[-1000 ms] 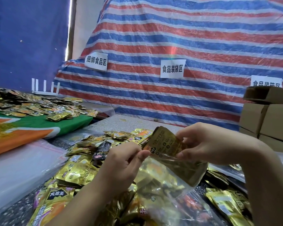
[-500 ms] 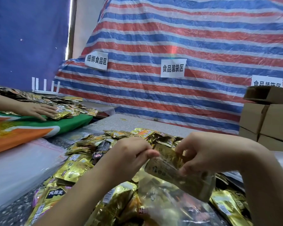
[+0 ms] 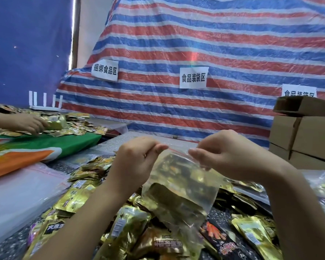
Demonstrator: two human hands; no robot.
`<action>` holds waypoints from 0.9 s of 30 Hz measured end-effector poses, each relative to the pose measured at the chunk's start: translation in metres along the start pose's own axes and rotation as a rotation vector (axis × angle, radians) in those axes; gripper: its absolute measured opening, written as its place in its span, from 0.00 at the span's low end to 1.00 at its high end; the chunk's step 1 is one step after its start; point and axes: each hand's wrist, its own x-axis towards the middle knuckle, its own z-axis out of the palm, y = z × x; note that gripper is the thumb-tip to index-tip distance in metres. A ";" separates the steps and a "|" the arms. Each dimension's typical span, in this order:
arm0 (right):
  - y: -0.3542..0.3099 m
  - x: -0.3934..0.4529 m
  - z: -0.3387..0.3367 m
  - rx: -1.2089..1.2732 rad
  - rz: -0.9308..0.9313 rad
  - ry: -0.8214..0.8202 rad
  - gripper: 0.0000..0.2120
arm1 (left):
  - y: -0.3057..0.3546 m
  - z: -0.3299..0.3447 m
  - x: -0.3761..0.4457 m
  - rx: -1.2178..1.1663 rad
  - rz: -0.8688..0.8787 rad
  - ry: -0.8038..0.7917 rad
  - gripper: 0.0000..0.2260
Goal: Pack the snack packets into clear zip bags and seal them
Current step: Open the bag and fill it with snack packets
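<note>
1. The left hand [image 3: 137, 162] pinches the top left corner of a clear zip bag [image 3: 180, 186], thumb and forefinger closed on the red-lined zip edge, the other fingers curled below
2. The right hand [image 3: 231, 156] pinches the same zip edge at the top right, fingertips pressed together on the plastic
3. The clear zip bag hangs between the two hands, held up above the pile and tilted slightly toward the right; gold snack packets show through its wall, sitting in the lower half
4. Whether the zip strip between the hands is pressed closed cannot be told
5. Below and around the bag lies a loose pile of snack packets [image 3: 128, 226], mostly gold foil, with a black packet with orange print [image 3: 216, 235] near the bag's lower right
6. Flat clear plastic bags [image 3: 21, 196] lie in a stack to the left of the pile
7. Further left, an orange, white and green cloth [image 3: 45, 149] carries a second spread of gold packets [image 3: 79, 126], and another person's hand [image 3: 28, 123] rests there holding a gold packet
8. Brown cardboard boxes [image 3: 306, 136] are stacked at the right edge
9. A red, white and blue striped tarp [image 3: 195, 44] hangs behind, with white paper signs [image 3: 193, 77] stuck on it
</note>
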 end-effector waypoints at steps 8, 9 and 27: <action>0.006 0.013 0.015 0.097 -0.134 0.284 0.02 | -0.001 0.000 -0.013 -0.134 -0.303 -0.061 0.12; 0.006 0.014 0.017 0.117 -0.153 0.329 0.02 | 0.000 0.001 -0.014 -0.136 -0.320 -0.069 0.11; 0.015 0.010 -0.004 0.199 -0.210 0.790 0.02 | 0.034 0.010 0.061 -0.331 -0.233 0.094 0.09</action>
